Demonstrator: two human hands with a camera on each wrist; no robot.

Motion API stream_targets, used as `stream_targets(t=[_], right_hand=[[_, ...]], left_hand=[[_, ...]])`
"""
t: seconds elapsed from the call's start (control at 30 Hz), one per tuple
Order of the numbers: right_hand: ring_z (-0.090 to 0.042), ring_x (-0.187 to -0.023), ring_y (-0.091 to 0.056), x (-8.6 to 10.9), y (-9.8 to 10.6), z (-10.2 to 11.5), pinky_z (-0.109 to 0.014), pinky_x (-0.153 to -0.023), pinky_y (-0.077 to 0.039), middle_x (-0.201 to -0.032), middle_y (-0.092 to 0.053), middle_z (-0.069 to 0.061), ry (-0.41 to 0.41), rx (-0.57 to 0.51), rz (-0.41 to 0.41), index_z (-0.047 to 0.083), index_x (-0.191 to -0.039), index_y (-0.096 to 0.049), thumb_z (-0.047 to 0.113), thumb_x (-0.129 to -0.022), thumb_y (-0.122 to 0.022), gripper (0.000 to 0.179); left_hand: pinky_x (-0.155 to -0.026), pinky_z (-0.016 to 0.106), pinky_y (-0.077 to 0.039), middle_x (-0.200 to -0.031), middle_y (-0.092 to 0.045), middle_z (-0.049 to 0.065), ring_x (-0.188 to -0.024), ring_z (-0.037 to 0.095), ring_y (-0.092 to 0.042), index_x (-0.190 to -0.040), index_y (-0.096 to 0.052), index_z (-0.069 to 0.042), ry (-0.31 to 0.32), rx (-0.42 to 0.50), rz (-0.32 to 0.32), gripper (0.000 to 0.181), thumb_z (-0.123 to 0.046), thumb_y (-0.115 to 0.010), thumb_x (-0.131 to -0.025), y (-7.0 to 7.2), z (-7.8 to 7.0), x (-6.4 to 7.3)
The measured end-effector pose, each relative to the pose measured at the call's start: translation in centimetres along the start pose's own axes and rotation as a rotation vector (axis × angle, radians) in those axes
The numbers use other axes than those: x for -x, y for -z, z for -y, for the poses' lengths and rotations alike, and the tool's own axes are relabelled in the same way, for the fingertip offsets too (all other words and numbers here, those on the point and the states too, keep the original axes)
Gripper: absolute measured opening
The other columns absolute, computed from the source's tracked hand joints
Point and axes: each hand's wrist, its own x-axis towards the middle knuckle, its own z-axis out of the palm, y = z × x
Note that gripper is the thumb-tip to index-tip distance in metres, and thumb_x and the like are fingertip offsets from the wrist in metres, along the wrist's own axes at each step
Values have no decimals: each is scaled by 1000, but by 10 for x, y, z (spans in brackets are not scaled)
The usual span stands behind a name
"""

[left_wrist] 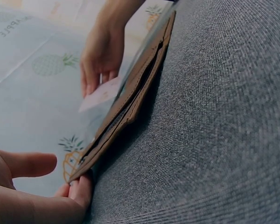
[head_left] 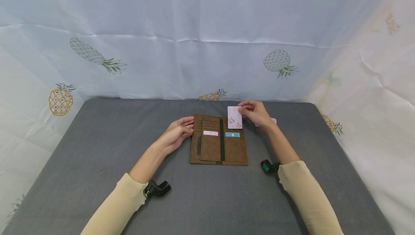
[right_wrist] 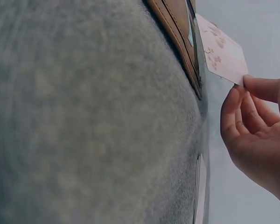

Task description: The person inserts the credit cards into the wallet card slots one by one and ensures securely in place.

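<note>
A brown bifold wallet [head_left: 210,148] lies spread on the table, with a pink card [head_left: 210,133] showing from a left slot and a blue card [head_left: 232,134] from a right slot. My right hand [head_left: 256,114] pinches another pink card [head_left: 235,118] at its edge, between thumb and fingers. That card, printed with flowers [right_wrist: 217,46], is upright over the top of the wallet's right half. My left hand [head_left: 176,134] rests at the wallet's left edge. Its fingertips [left_wrist: 81,189] touch the wallet's corner, while the thumb [left_wrist: 35,164] is raised away from it.
Beyond my right wrist, more pink card [head_left: 274,120] lies on the grey table [head_left: 207,199], partly hidden by the hand. In the right wrist view it looks like a thin stack [right_wrist: 199,186]. A pineapple-print cloth [head_left: 181,65] hangs behind the table.
</note>
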Motion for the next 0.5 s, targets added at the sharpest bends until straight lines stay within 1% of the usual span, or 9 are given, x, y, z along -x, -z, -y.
stream_targets(t=[0.17,0.4,0.5], right_hand=[[-11,-90,-66,-1,-4,-1,-26,-84,-59,-119,-75,-28,10,8,11,-6,-130,-69,14,-109,-66,29],[-19,-91,-68,0,-9,-2,-25,-80,-59,-118,-76,-28,24,29,24,-6,-127,-70,14,-108,-67,28],[-20,-89,-68,1,-10,-3,-25,-78,-59,-115,-76,-28,27,39,28,-6,-126,-70,13,-108,-67,27]], left_hand=[[-114,31,-41,-178,-22,25,-168,36,-23,-171,-21,4,-6,-7,7,72,11,-45,-104,0,1,-1],[-115,32,-40,-177,-25,21,-167,33,-25,-171,-23,1,3,10,-5,72,12,-46,-103,-1,-1,1],[-116,34,-39,-178,-25,22,-167,33,-25,-171,-23,1,1,4,-7,72,12,-45,-103,-1,-1,1]])
